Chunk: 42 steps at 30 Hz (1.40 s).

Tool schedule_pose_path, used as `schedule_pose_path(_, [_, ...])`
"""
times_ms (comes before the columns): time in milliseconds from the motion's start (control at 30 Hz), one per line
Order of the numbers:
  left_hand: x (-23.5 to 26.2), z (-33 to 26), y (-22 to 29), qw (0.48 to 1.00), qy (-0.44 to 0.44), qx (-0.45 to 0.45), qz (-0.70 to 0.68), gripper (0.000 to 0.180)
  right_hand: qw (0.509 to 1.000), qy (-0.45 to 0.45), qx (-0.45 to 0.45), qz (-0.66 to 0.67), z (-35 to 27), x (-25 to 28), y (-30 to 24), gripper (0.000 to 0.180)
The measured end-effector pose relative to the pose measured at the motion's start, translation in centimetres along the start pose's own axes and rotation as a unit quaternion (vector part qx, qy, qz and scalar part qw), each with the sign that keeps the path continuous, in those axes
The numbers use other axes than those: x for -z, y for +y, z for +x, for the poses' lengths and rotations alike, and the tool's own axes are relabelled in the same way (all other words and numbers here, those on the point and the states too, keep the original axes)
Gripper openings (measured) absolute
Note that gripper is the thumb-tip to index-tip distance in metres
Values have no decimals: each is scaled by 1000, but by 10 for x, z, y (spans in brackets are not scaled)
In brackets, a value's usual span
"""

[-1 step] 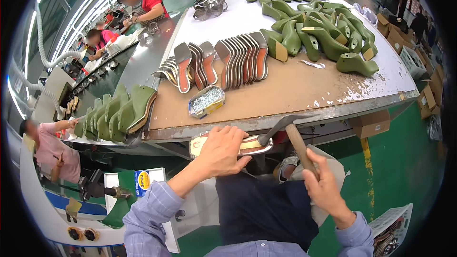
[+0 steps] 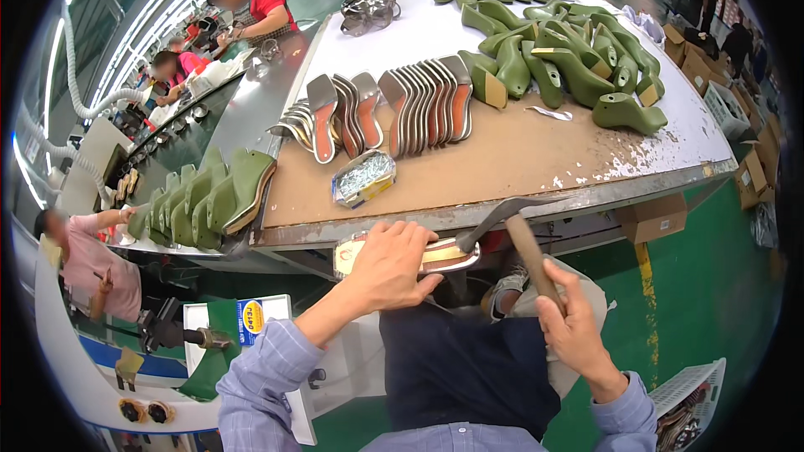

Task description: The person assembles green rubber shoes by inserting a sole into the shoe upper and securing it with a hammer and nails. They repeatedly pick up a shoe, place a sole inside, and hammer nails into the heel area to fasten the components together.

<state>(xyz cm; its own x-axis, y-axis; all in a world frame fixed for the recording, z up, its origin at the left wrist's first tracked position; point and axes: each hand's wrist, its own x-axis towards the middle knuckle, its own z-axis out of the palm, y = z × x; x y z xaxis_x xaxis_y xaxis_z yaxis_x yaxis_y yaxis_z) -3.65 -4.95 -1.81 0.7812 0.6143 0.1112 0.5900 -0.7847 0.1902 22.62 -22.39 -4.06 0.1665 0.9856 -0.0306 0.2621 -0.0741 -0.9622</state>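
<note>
In front of the table's near edge, my left hand [image 2: 389, 264] is wrapped over a shoe insole [image 2: 444, 259] with a pale, reddish-brown and gold surface, holding it lengthwise. What supports it underneath is mostly hidden. My right hand [image 2: 574, 322] grips the wooden handle of a hammer [image 2: 526, 249]. The hammer's dark metal face touches or nearly touches the insole's right end, while its long thin claw points right. On the table beyond my left hand lies a small open box of metal tacks [image 2: 365, 180].
Curved insoles [image 2: 423, 109] stand in rows on the table [image 2: 494, 176]. Green shoe lasts [image 2: 544, 59] are heaped at the back right, and more green lasts [image 2: 205, 201] stand at the left. A white basket [image 2: 695, 398] is at lower right. Co-workers [image 2: 260, 12] sit at far left.
The hammer and my right hand have shifted very slightly. My left hand and the insole look the same.
</note>
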Motion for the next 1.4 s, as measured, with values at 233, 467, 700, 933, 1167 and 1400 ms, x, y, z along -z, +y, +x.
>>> schedule_pose_path(233, [-3, 1, 1, 1000, 15, 16, 8, 84, 954, 44, 230, -187, 14, -4, -4, 54])
schedule_pose_path(467, [-6, 4, 4, 999, 3, 37, -8, 90, 945, 28, 255, -201, 13, 2, -7, 58])
schedule_pose_path(700, [-13, 12, 0, 998, -56, 4, 35, 65, 855, 146, 238, -436, 83, 17, 17, 52])
schedule_pose_path(933, [67, 2, -4, 984, 58, 114, -123, 66, 800, 160, 86, -572, 138, 38, 91, 58])
schedule_pose_path(1167, [82, -104, -124, 713, 508, 286, -388, 61, 831, 155, 114, -522, 132, 35, 93, 54])
schedule_pose_path(1400, [-8, -103, -170, 765, 326, 545, -107, 56, 818, 163, 137, -535, 135, 39, 99, 53])
